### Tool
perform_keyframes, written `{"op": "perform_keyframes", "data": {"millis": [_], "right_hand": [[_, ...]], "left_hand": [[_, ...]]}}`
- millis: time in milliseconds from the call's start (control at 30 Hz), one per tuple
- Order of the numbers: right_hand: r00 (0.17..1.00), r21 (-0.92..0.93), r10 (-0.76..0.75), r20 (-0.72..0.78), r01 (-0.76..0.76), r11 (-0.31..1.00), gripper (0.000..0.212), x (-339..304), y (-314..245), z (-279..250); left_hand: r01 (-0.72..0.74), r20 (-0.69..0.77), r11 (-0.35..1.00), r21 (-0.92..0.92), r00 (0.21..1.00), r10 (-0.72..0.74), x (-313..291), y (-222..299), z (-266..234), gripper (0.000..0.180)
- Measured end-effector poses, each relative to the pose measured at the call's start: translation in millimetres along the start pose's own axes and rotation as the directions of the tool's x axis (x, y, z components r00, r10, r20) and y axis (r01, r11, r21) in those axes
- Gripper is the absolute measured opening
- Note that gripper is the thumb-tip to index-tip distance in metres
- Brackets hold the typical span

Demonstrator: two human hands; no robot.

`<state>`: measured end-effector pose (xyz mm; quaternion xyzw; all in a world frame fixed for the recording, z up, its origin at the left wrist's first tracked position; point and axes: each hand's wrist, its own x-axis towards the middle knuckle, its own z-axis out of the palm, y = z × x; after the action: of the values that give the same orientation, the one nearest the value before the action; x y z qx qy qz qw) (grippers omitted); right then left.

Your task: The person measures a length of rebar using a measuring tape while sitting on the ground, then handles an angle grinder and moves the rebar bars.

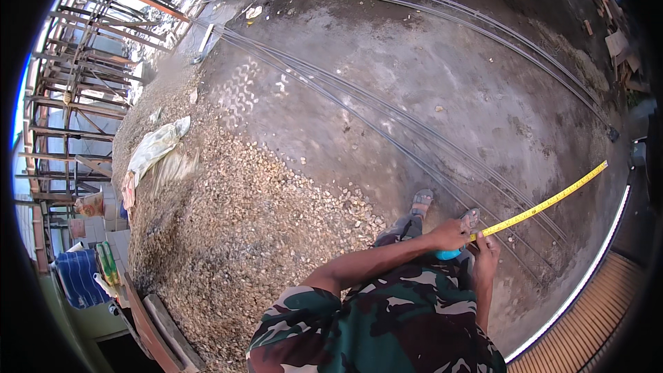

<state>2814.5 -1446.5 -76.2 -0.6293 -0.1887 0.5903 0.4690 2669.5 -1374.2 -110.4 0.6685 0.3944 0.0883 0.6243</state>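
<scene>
A yellow tape measure (545, 205) has its blade drawn out to the right, curving up to a free end above the ground. My left hand (452, 234) is closed around the near end of it. Just beneath that hand shows a turquoise part (447, 254), perhaps the case; most of it is hidden. My right hand (487, 251) pinches the blade close beside the left, fingertips on its edge. Under the blade, several long thin steel bars (387, 110) lie on the concrete floor (442, 69). My sandalled feet (422, 202) stand beside these bars.
A wide heap of gravel (242, 235) spreads on my left, with a pale plastic sack (157, 148) on it. More bent bars (442, 10) run across the far floor. Timber scaffolding (76, 90) stands far left; boards (162, 328) lean at the lower left. A slatted surface (587, 314) borders the right.
</scene>
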Motion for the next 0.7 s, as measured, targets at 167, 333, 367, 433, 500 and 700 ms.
{"op": "perform_keyframes", "data": {"millis": [167,333,367,433,500,700], "right_hand": [[0.998,0.044,0.035,-0.054,-0.032,0.999,0.021,-1.6,-6.6,6.1],[0.986,0.146,0.032,-0.166,-0.008,0.989,0.022,-2.1,-12.5,-1.7],[0.992,0.168,0.068,-0.108,-0.049,0.985,0.023,1.2,-5.0,-9.2],[0.979,0.207,0.147,-0.143,-0.116,0.971,0.023,-2.9,-10.8,-11.1],[0.966,0.278,0.184,-0.183,-0.129,0.952,0.021,-4.9,1.0,-28.7],[0.914,0.43,0.259,-0.312,-0.107,0.897,0.022,-23.1,19.9,-60.8]], "left_hand": [[-0.02,0.016,0.997,0.081,1.0,0.018,5.6,0.3,-3.8,0.028],[0.035,0.16,0.995,0.091,0.986,-0.049,20.7,21.8,-9.8,0.03],[0.02,0.18,0.993,0.12,0.983,-0.042,24.5,13.9,-3.2,0.031],[-0.031,0.194,0.991,0.129,0.981,0.006,26.9,0.4,6.8,0.033],[0.107,0.336,0.992,0.071,0.934,-0.124,33.4,11.3,10.2,0.044],[0.124,0.482,0.965,0.232,0.847,-0.225,44.6,47.1,27.2,0.062]]}}
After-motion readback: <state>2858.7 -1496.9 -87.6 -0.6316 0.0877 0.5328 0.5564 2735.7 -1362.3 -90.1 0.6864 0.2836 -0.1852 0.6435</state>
